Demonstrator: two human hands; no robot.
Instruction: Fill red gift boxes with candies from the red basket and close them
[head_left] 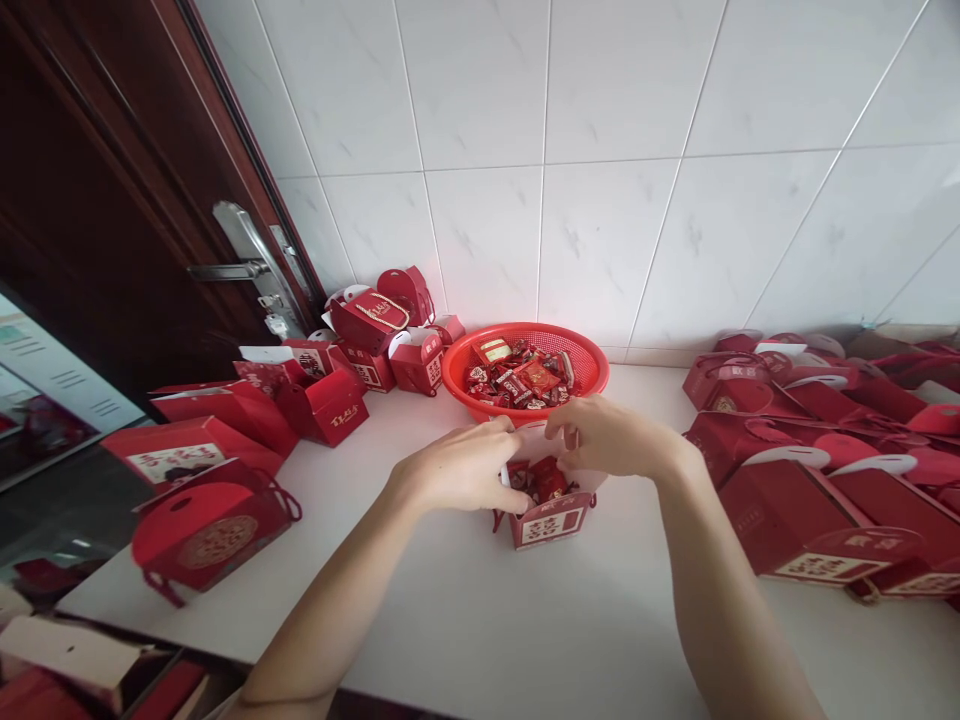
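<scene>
A small red candy box stands upright on the white table, its top open and red-wrapped candies showing inside. My left hand is closed on the box's left side, thumb near the front corner and fingers toward the back. Across from it, my right hand bends over the right rear edge of the same box, its curled fingers at the raised flap; the fingertips are partly hidden. Right behind the box sits a red plastic basket of mixed wrapped candies.
Several red boxes stand on the left, with more boxes piled against the tiled wall. Rows of similar boxes fill the right side. A dark door with a metal handle is at the left.
</scene>
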